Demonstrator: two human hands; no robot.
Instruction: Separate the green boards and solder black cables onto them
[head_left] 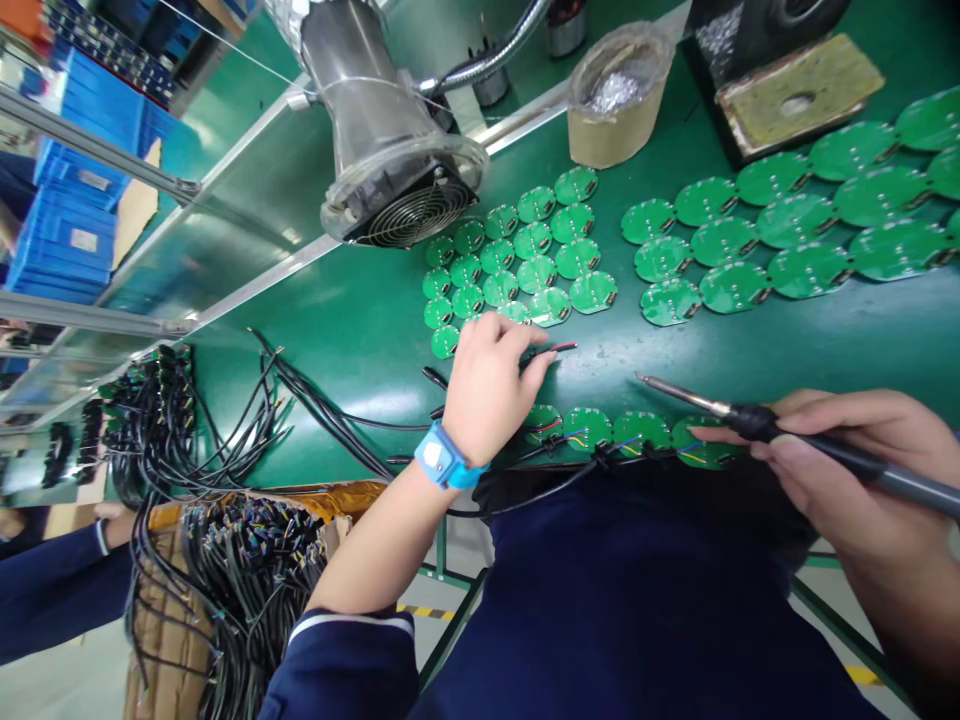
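My left hand (491, 385), with a blue watch (442, 457) on its wrist, pinches a black cable whose red-tipped wire end (564, 347) sticks out past the fingertips. My right hand (847, 460) is closed round the dark handle of a soldering iron (694, 400), its tip pointing left over the bench between the hands. Below them, along the front edge, lies a row of round green circuit boards (589, 428) with coloured wires and black cables on them. Just beyond my left hand, bare round boards (536, 272) lie in rows, some partly covered by the hand.
More boards (799, 220) lie in rows at the right. A fume extractor (405, 150) hangs over the bench, near a tub (619, 100) and a sponge (802, 95). Black cables (322, 400) spread leftward beside a box of cables (247, 570). Another person's sleeve (64, 580) shows at left.
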